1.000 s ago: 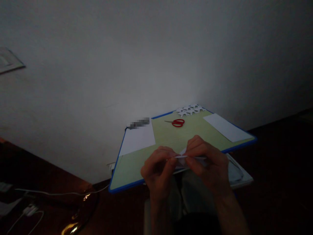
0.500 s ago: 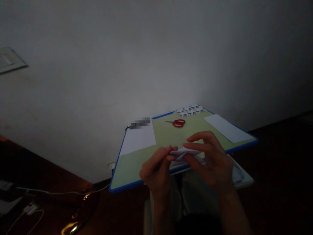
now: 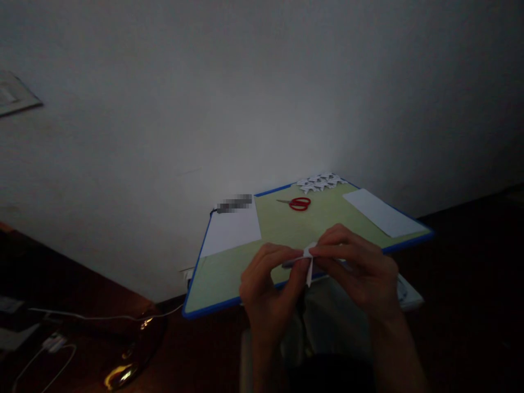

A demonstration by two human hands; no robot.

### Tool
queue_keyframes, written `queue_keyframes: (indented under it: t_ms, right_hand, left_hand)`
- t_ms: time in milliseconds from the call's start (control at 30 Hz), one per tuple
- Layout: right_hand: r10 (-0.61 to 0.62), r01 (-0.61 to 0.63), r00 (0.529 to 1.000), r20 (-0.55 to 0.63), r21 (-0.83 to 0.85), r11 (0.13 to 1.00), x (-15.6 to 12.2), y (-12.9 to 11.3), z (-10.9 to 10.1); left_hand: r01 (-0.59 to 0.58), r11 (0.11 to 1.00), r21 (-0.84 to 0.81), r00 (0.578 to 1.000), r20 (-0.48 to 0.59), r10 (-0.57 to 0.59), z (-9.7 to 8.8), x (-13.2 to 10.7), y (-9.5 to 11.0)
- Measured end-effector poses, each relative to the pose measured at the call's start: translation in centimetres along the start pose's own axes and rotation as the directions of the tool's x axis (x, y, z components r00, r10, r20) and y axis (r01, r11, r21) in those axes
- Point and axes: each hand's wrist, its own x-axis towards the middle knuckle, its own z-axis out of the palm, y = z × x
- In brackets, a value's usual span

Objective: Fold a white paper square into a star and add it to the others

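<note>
So we're holding a folded white paper piece (image 3: 308,261) up in front of us, just over the near edge of the green board (image 3: 278,226). Our left hand (image 3: 268,286) is pinching the paper's left end with the fingertips, and the rest of the fingers are curling in underneath. Our right hand (image 3: 362,270) is gripping the right side, fingers lying across the top, so most of the paper is hiding under them. We can't really tell where that thumb is sitting. A little pointed flap is poking out and hanging down between the two hands, which are meeting at the fingertips right above the board's blue rim.

The board is sitting close to the pale wall (image 3: 245,98) with a few bits lying on it. Red-handled scissors (image 3: 299,203) are lying near the far edge, blades pointing left. Just behind them, at the far corner, a heap of small folded white paper shapes (image 3: 321,183) is sitting. A white sheet (image 3: 231,229) is lying on the left part of the board. A white strip (image 3: 380,213) is lying along the right side, apart from our hands.

Off to the lower left, in the dark, a white cable (image 3: 102,317) is running across a reddish-brown surface, just beside a shiny object (image 3: 118,375). It's way too dim there for us to be making out what that is.
</note>
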Motion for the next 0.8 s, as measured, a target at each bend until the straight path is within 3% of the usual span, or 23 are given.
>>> queue_keyframes:
  t_ms: [567, 800]
  right_hand:
    - [-0.004, 0.014, 0.994, 0.114, -0.085, 0.996, -0.3, -0.2, -0.8]
    - [-0.004, 0.016, 0.993, 0.118, -0.101, 0.995, -0.3, -0.2, -0.8]
  left_hand:
    - [-0.135, 0.982, 0.13, 0.977, 0.181, 0.11, -1.4, 0.1, 0.4]
    - [-0.146, 0.978, 0.15, 0.98, 0.153, 0.123, -1.2, 0.2, 0.4]
